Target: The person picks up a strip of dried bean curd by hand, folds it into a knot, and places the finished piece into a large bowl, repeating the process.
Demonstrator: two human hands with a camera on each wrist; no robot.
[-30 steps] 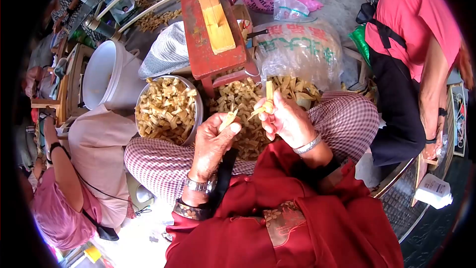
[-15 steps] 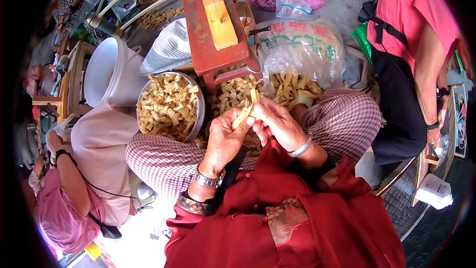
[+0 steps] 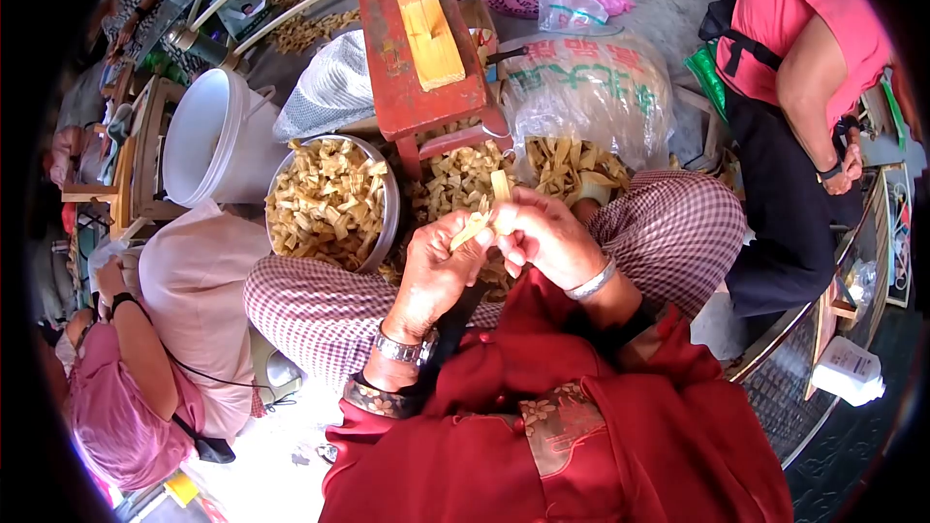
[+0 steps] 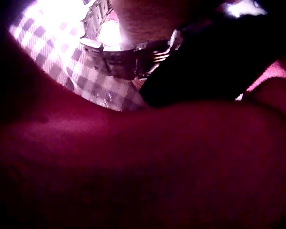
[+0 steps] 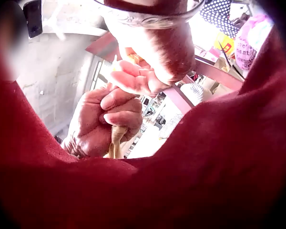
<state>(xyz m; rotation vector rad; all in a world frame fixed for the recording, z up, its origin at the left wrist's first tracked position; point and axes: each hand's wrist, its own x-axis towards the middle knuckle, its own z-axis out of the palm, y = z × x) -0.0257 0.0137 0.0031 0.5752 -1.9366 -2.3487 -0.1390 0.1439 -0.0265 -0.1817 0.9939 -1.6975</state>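
Note:
Both hands meet above the lap in the head view. My left hand (image 3: 436, 257) pinches a flat, pale yellow strip (image 3: 471, 230) between thumb and fingers. From my right hand (image 3: 552, 237) another yellow strip end (image 3: 500, 184) sticks up, gripped by thumb and forefinger close beside the left fingertips. Where the strips come together, fingers hide them. In the right wrist view, a twisted strip end (image 5: 117, 137) hangs from the curled left fingers, below the right hand. Red cloth fills most of the left wrist view, with the watch (image 4: 128, 62) above it and the left fingers out of sight.
A round metal basin (image 3: 390, 218) full of folded yellow pieces stands at the left knee. More pieces (image 3: 455, 184) are heaped ahead, under a red bench (image 3: 387, 87) bearing a long yellow block (image 3: 426, 24). A clear plastic sack (image 3: 591, 87) and white bucket (image 3: 208, 145) flank it. People sit on both sides.
My hands were apart a second ago, each with a yellow strip; they have come together and stay nearly in place since. The person at right has raised their hands.

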